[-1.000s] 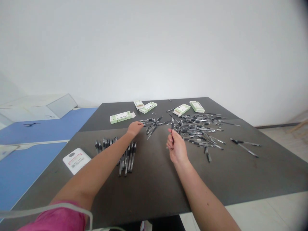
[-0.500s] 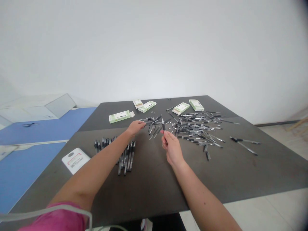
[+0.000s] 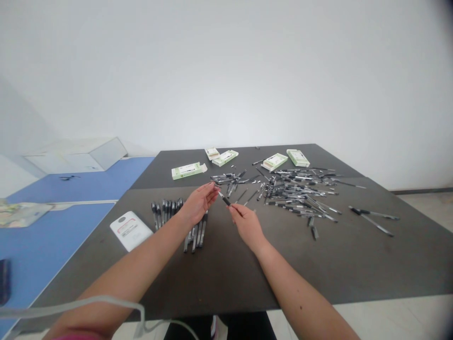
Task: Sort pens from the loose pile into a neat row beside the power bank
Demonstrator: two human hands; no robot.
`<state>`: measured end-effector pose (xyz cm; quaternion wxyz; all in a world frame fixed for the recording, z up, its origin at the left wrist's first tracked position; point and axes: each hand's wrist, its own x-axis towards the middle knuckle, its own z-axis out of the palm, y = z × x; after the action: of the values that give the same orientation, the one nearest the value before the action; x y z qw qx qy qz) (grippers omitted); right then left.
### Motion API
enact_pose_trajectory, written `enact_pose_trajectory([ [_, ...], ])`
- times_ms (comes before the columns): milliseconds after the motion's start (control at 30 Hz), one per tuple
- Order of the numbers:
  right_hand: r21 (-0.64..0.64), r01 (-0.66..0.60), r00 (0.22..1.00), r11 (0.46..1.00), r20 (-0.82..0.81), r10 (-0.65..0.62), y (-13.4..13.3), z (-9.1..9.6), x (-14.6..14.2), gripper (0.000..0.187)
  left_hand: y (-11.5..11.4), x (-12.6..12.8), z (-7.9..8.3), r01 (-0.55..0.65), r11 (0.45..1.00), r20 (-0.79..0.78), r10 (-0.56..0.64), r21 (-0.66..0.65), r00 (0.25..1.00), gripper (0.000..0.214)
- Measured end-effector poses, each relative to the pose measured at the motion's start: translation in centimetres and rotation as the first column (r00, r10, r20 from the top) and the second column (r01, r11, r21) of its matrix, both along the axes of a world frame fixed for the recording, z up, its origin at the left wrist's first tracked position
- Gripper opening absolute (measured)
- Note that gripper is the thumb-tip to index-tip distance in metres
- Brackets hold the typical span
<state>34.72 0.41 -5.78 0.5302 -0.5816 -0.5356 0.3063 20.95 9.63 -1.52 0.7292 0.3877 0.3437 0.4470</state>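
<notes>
My right hand pinches a black pen, which slants up and left across the gap between my hands. My left hand is raised, its fingertips right at the far end of that pen. I cannot tell whether they grip it. Below my left forearm lies a tidy bunch of black pens, and more stand side by side in a row. A loose heap of pens and parts spreads to the right, and a smaller heap lies just past my left hand.
The dark table holds pale green pen boxes at the back and a white card-like box at left. Two loose pens lie at right. A blue desk adjoins on the left. A pale cable crosses the bottom of the view.
My hands have come together: the right moved left and tipped the pen from upright to slanting, and the left rose off the small heap. The whole scene sits slightly further right.
</notes>
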Motion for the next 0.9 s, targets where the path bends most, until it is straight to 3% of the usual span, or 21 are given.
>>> enact_pose_trajectory([
  [133, 0.007, 0.026, 0.998, 1.000, 0.054, -0.027, 0.3, -0.3, 0.3, 0.026, -0.4, 0.0, 0.2, 0.020, 0.999, -0.058, -0.017, 0.045, 0.998, 0.020],
  [300, 0.038, 0.019, 0.996, 0.999, 0.087, -0.022, 0.4, -0.5, 0.4, 0.026, -1.1, 0.1, 0.0, 0.078, 0.976, -0.267, -0.022, 0.203, 0.963, 0.029],
  [567, -0.033, -0.062, 0.987, 0.998, -0.151, 0.057, 0.3, -0.8, -0.1, 0.026, -1.0, 0.2, -0.1, 0.156, 0.943, -0.339, -0.050, 0.294, 0.939, 0.025],
  [700, -0.025, -0.082, 0.977, 0.996, -0.200, 0.076, 0.3, -0.8, -0.3, 0.026, -0.8, -0.2, 0.0, 0.193, 0.943, -0.368, -0.084, 0.270, 0.926, 0.031],
  [767, -0.047, -0.100, 0.987, 0.994, -0.131, 0.093, 0.3, -1.1, -0.5, 0.026, -0.7, -1.0, -0.3, 0.174, 0.946, -0.412, -0.047, 0.275, 0.910, 0.036],
  [900, -0.172, -0.153, 0.974, 0.973, 0.139, 0.177, 0.5, -2.0, -1.1, 0.023, -1.7, -4.1, -1.8, -0.007, 0.921, -0.519, 0.226, 0.390, 0.824, 0.034],
])
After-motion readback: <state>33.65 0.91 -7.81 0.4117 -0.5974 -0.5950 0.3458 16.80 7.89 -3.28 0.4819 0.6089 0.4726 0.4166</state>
